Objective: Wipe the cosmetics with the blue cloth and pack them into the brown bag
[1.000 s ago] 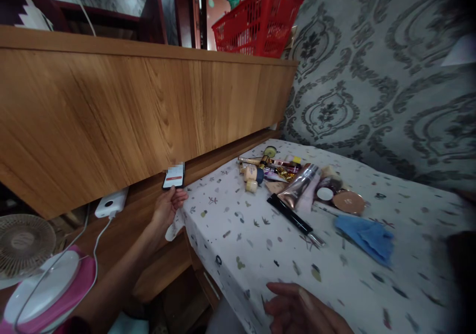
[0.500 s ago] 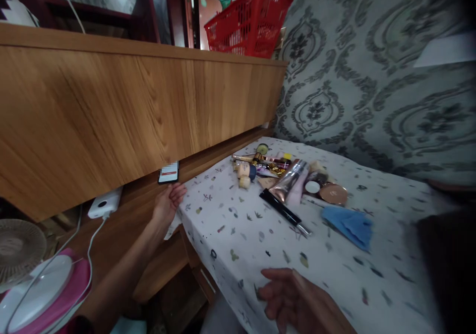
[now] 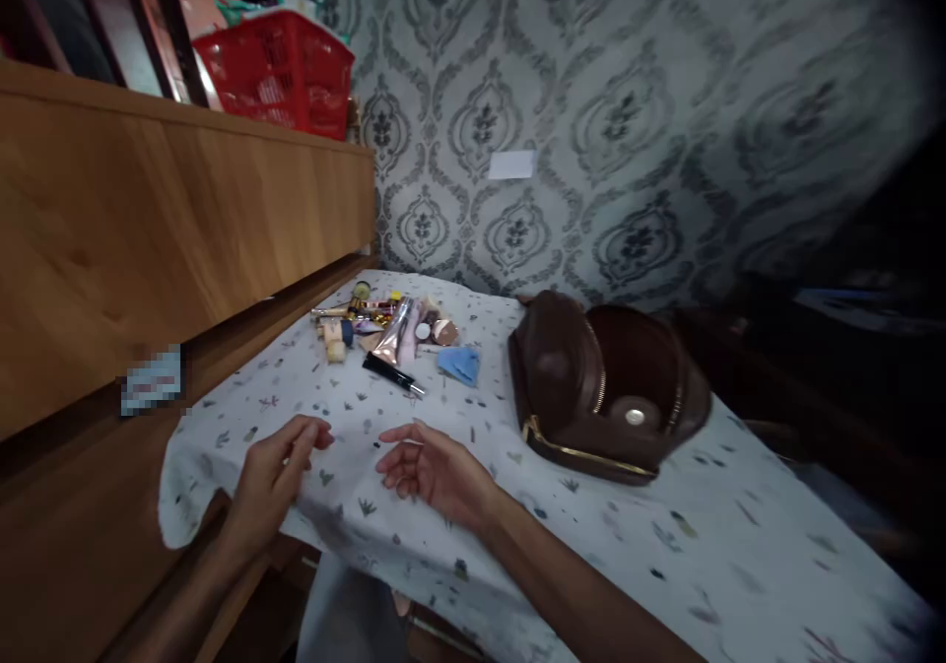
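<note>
My left hand (image 3: 277, 468) hovers at the near left edge of the cloth-covered table, fingers loosely bent and nothing seen in them. To its right, my right hand (image 3: 439, 474) is held over the cloth with its fingers apart, empty. Beyond both hands lies a cluster of cosmetics: a black tube with a silvery end (image 3: 394, 375), a rose-gold squeeze tube (image 3: 393, 333), a small bottle with a dark cap (image 3: 337, 334) and a round compact (image 3: 445, 333). A crumpled blue cloth (image 3: 459, 364) rests beside them. Neither hand touches these things.
A brown leather bag (image 3: 562, 377) with its top unzipped stands on the right of the patterned tablecloth (image 3: 473, 574). Along the left runs a wooden cabinet (image 3: 184, 220), with a red basket (image 3: 288, 72) on top. A patterned wall (image 3: 562, 92) closes off the back.
The view has swung right, bringing the brown bag in. My left hand has moved from beside the phone to the table's near edge. My right hand stays empty over the cloth.
</note>
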The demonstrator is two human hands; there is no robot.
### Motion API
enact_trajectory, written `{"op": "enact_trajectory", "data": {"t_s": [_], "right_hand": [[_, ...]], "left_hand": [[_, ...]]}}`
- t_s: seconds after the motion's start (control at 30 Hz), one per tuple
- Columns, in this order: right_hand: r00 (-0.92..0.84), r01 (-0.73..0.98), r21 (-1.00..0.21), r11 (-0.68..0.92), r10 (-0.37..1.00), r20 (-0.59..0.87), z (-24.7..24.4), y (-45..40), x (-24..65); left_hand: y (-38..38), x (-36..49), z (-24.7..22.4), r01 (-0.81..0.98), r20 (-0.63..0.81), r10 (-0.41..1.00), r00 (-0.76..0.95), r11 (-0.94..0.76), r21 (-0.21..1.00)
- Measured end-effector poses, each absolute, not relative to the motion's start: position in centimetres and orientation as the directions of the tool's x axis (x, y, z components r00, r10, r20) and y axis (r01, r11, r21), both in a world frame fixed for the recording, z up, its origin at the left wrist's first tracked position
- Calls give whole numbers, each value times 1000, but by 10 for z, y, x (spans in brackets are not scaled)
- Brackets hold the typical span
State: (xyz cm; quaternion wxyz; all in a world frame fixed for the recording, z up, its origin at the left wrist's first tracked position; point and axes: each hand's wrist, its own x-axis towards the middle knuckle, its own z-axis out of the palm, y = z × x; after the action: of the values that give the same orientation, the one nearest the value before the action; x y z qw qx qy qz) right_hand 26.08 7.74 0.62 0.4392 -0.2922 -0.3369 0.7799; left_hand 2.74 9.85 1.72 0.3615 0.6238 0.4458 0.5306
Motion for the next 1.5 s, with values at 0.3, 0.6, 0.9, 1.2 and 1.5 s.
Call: {"op": "enact_trajectory", "data": {"t_s": [0.3,0.6,0.9,1.2,1.5], "right_hand": [[-337,-575,-759,-305,934,-119,1,80,269],[265,169,-977,130,949,172,16,117,299],[267,866,-485,-122,933,240,3,155,318],[277,832,-552,-52,901,333,-20,165,326],[368,683,-692,232,710,601,-44,176,331]], "left_hand": [[149,96,8,585,502,663,556,-740,330],[229,139,3,764,397,693,602,-644,-36],[285,141,0,777,377,708,597,-628,-50],[322,176,14,768,453,666,593,-638,-67],[320,185,-2,787,545,633,549,-611,-83]]}}
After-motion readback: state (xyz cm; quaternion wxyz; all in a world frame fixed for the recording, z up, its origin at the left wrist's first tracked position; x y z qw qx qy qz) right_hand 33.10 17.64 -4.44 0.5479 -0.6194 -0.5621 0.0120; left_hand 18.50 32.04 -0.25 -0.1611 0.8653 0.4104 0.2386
